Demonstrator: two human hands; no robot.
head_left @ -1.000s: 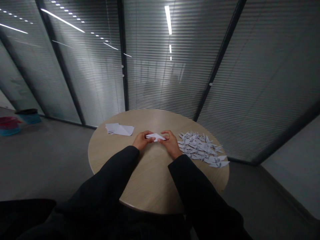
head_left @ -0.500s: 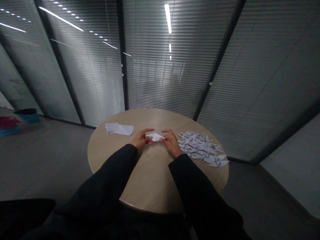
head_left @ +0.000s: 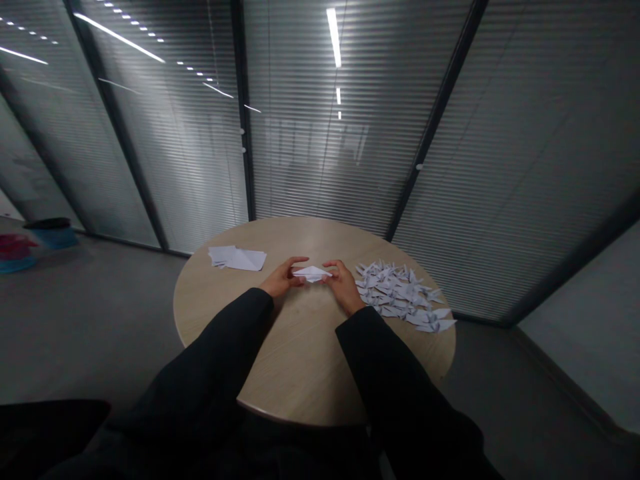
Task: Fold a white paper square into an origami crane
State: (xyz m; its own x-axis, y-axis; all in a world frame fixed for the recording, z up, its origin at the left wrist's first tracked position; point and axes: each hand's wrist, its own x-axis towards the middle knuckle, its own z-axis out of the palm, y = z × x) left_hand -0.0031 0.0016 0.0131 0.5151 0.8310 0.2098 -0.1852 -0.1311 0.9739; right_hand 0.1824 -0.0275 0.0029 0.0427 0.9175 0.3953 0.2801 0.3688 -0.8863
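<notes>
- White folded paper [head_left: 311, 273]: flat, wide and pointed, tapering to a tip at each end, with a shallow ridge along the middle. Crisp creases, no print or colour seen.
- Location: held between both hands, near the middle of the round wooden table [head_left: 300, 363], somewhat toward its far edge. Whether it touches the tabletop cannot be told.
- Left hand [head_left: 283, 279]: thumb and fingers closed on the paper's left end, fingers reaching across toward the centre.
- Right hand [head_left: 344, 288]: pinching the right end, fingertips [head_left: 327, 275] on the paper. Hands close together, the paper alone bridging them.
- Black sleeves [head_left: 215, 347] cover both forearms, which reach in from the near edge of the table.
- Paper cranes [head_left: 403, 295]: a dense white pile by the right edge, just beside the right hand, some overlapping.
- Paper sheets [head_left: 237, 259]: a small loose stack toward the far left edge, creased, the top one partly opened.
- Glass wall with blinds [head_left: 320, 133] stands beyond the far edge.
- Blue tub [head_left: 53, 237] and red-and-blue tub [head_left: 15, 257] sit on the floor, well apart from the table, at left.
</notes>
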